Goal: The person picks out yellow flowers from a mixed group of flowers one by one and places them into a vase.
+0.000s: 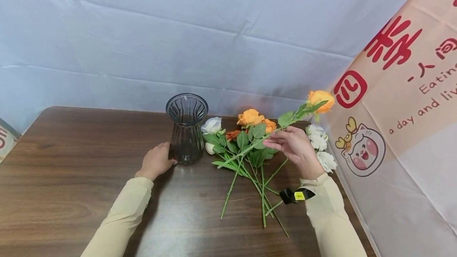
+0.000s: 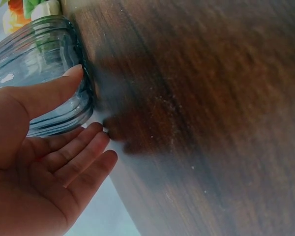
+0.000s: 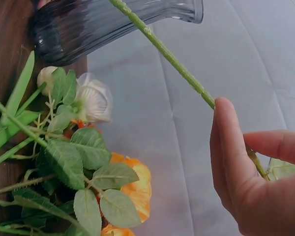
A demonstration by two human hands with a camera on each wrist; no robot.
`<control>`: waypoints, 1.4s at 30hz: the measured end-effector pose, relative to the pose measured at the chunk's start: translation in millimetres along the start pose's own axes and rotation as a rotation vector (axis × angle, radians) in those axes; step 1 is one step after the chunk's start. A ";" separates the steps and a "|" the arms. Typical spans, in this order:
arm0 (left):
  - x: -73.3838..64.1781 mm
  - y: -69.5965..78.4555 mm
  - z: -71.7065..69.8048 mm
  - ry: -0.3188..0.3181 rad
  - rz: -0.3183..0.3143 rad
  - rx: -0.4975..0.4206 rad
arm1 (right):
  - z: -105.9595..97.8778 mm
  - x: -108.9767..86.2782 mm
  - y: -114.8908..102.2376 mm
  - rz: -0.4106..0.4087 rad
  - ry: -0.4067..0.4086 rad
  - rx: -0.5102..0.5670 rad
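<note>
A ribbed, dark tinted glass vase (image 1: pixel 186 140) stands upright on the table. My left hand (image 1: pixel 155 161) holds its base from the left; in the left wrist view the thumb (image 2: pixel 54 93) lies against the glass and the index fingertip is hidden behind it. My right hand (image 1: pixel 294 148) pinches the green stem of a yellow-orange rose (image 1: pixel 320 101) between thumb and fingers. This stem (image 3: pixel 179 69) slants above the other flowers, bloom up to the right, cut end down toward the vase. In the right wrist view the bloom is out of sight.
Right of the vase lie orange roses (image 1: pixel 251 117), a pale blue-white rose (image 1: pixel 212 125) and several crossed green stems (image 1: pixel 263 197). White flowers (image 1: pixel 325 160) lie at the table's right edge. A pale cloth backdrop (image 1: pixel 107 50) rises behind the wooden table (image 1: pixel 71 162); a printed banner (image 1: pixel 400 102) hangs at right.
</note>
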State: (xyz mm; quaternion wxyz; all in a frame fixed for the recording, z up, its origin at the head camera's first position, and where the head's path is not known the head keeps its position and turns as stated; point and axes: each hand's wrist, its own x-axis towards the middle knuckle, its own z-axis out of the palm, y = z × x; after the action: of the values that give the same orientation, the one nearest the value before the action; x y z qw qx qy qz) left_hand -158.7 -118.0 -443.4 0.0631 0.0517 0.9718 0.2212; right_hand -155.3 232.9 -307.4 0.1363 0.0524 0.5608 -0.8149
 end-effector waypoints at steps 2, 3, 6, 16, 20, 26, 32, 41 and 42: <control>0.1 -0.6 0.7 -0.005 -0.002 -0.002 | 1.6 0.6 -1.2 0.005 -0.014 0.010; 0.3 -0.6 0.9 -0.007 -0.004 -0.002 | 2.2 0.8 -2.0 0.007 -0.019 0.016; 0.8 -1.0 1.7 -0.015 -0.008 -0.003 | 4.1 1.4 -4.9 0.009 -0.028 0.037; 1.6 -0.8 1.5 -0.017 -0.015 -0.003 | 16.1 2.3 -20.4 -0.003 -0.036 0.074; 1.5 -0.2 0.8 -0.019 -0.016 -0.006 | 20.2 2.7 -25.3 -0.021 -0.065 0.096; 1.6 -0.8 -0.3 -0.017 -0.013 -0.001 | 25.2 4.4 -31.9 -0.038 -0.100 0.107; 1.5 -1.2 0.3 -0.023 -0.019 0.002 | 32.5 6.2 -38.9 -0.037 -0.079 0.126; 2.2 -1.3 2.0 -0.019 -0.014 0.009 | 45.0 9.3 -50.3 -0.079 -0.108 0.139; 2.4 -1.3 2.0 -0.019 -0.015 0.010 | 46.6 10.0 -51.5 -0.083 -0.103 0.142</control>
State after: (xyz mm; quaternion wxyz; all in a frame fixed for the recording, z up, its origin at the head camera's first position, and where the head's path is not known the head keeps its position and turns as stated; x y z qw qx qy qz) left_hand -160.9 -118.1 -446.0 0.0736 0.0471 0.9727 0.2152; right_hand -176.2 205.2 -246.4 0.1271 -0.0031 0.4957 -0.8592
